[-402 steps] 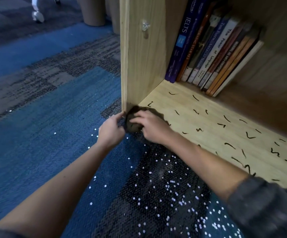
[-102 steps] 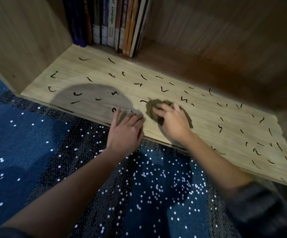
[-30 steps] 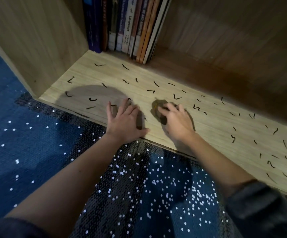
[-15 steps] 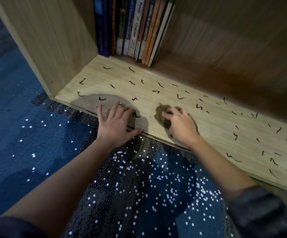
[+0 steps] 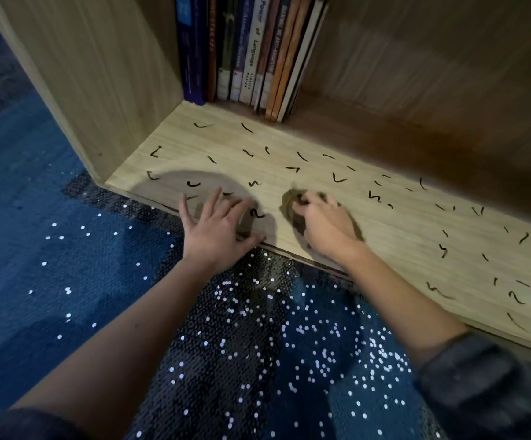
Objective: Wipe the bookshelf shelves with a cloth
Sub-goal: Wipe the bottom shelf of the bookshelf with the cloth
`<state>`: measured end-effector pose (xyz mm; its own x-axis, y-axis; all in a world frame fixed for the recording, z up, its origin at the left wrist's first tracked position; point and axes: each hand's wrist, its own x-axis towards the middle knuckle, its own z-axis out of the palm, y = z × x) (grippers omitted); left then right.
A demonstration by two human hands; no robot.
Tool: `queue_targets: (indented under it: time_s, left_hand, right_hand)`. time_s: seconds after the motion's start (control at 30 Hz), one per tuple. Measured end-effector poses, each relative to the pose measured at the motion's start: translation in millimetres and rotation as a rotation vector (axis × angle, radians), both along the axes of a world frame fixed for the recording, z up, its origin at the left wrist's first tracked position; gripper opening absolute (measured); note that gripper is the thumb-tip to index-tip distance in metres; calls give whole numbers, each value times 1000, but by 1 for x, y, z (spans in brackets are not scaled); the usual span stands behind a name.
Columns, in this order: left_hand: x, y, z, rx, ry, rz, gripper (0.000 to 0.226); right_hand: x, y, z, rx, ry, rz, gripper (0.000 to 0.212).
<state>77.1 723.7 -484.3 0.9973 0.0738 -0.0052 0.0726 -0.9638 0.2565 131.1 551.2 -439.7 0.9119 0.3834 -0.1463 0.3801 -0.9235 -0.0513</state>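
The bottom shelf (image 5: 384, 236) of a light wooden bookshelf lies in front of me, covered with many short black marks. My right hand (image 5: 324, 227) grips a small dark cloth (image 5: 289, 206) and presses it on the shelf near the front edge. My left hand (image 5: 216, 230) rests flat on the shelf's front edge just left of it, fingers spread. Most of the cloth is hidden under my right hand.
Several books (image 5: 251, 49) stand upright at the back left of the shelf, beside the left side panel (image 5: 99, 77). The blue and dark carpet (image 5: 51, 249) below is dotted with small white specks. The back panel (image 5: 432, 74) is in shadow.
Over the last second my view has shifted left and closer. My left hand slid slightly left along the front edge while my right hand rubs the cloth at about the same spot.
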Motion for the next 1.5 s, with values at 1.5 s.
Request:
queue_targets:
  time_s: [1.5]
  left_hand:
    - [-32,26,-29,45,-268,-65,52]
  right_hand:
    - [-21,29,-26,145,-72,216,67]
